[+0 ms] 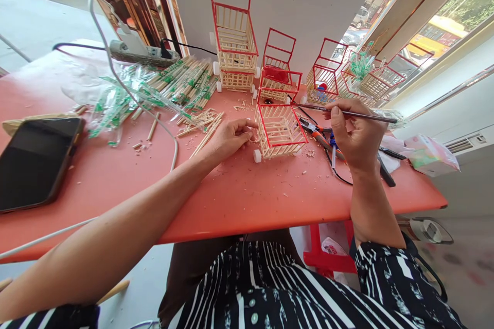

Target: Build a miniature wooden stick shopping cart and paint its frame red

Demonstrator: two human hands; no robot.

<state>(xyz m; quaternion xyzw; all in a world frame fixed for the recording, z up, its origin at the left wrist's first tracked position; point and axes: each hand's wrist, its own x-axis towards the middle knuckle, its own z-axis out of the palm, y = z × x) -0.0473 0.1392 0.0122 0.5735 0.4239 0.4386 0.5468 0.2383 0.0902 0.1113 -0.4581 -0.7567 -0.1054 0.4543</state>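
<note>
While pinching a brush (347, 113), right hand (357, 139); left hand (227, 139) spread beside cart (278, 131).

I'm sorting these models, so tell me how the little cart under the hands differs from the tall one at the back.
The near cart is low, a single open basket; the tall cart stacks a large basket over a smaller one, with a high red frame above. The near cart is steadied by the left hand, while the tall cart stands untouched against the wall. Both have pale wooden slats, red edging and white wheels.
</note>
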